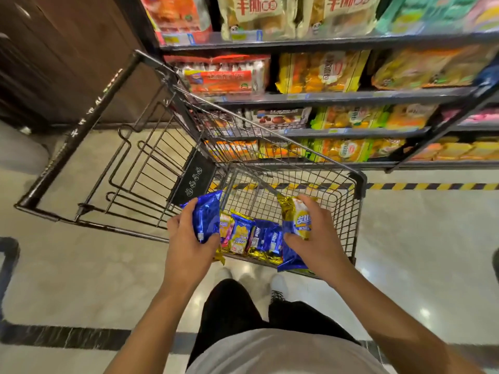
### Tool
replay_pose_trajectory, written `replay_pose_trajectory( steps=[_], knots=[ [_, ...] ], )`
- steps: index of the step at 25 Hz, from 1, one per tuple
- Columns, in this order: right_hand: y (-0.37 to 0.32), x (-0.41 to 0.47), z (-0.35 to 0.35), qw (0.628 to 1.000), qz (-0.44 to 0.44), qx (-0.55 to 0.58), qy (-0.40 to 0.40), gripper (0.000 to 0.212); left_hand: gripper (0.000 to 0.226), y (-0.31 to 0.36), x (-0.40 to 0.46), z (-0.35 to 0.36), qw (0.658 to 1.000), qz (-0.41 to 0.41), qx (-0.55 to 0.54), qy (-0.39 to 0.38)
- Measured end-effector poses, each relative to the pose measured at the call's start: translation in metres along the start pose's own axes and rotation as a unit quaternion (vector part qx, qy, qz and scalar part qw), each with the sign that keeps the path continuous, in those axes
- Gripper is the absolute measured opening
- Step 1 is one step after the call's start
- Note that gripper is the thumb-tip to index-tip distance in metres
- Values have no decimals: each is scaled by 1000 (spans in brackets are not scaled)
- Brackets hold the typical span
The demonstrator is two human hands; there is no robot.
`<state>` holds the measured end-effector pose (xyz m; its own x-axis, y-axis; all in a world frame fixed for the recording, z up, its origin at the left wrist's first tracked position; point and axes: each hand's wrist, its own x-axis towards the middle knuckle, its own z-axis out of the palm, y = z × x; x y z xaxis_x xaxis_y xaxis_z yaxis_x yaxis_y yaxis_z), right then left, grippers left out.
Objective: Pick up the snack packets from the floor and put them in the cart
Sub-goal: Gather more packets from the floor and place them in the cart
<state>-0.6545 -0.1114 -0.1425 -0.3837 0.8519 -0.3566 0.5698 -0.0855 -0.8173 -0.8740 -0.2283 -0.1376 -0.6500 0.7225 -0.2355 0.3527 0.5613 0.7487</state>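
Left hand (189, 238) grips a blue packet (206, 215); right hand (314, 238) curls round a yellow-and-blue packet (295, 228). Both hover over the near end of the wire cart (359, 184), where more packets (251, 236) lie. Stocked shelves (351, 97) stand beyond.

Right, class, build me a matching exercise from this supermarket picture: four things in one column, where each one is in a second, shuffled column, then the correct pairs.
Things
1. blue packet
2. yellow and blue packet
3. loose packets
4. striped tape

Places
A. on the floor in front of the shelves
B. gripped by the right hand
C. lying on the bottom of the cart
D. gripped by the left hand

Pairs: 1-D, 2-B, 3-C, 4-A
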Motion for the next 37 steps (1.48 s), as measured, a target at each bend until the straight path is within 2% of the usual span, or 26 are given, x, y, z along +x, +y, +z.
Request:
replay_pose_trajectory(
  steps=[6,11,15,22,28,34,37],
  knots=[
    [-26,21,39,999,31,14,20,82,83,-23,58,-32,999,12,31,-33],
    [-62,48,97,996,55,30,59,79,84,-54,119,-54,993,27,46,-107],
    [-70,73,152,996,75,25,38,79,84,-78,154,-54,984,10,62,-165],
    [-35,132,232,988,151,-11,11,82,84,-135,203,-14,967,-10,133,-218],
    [25,173,276,969,232,-74,-52,89,82,-198,235,40,920,-40,262,-289],
    [66,200,333,950,268,-133,-85,88,74,-244,245,81,890,-65,302,-337],
    [74,202,345,938,296,-153,-98,99,84,-251,243,86,881,-87,300,-355]
  ],
)
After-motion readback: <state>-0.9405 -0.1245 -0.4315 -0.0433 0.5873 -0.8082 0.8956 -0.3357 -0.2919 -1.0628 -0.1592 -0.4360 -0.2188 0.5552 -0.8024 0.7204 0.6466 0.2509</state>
